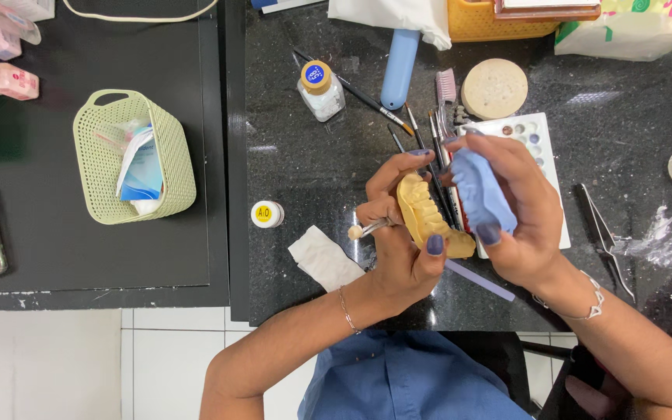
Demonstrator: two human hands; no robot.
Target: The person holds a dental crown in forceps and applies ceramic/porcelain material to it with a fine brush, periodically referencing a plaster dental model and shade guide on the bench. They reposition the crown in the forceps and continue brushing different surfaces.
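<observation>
Mid-fit: left hand gripping yellow dental cast plus ball-tipped tool, right hand clutching blue cast, both above the counter; probably needing careful alignment of both halves next

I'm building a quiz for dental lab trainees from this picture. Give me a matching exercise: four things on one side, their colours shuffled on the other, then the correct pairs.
Things:
1. Dental cast in the left hand
2. Block in the right hand
3. Slotted basket on the left side
4. Toothbrush head near the round disc

Colours:
A. Pale green
B. Pink
C. Yellow
D. Light blue

Pairs: 1-C, 2-D, 3-A, 4-B
</observation>
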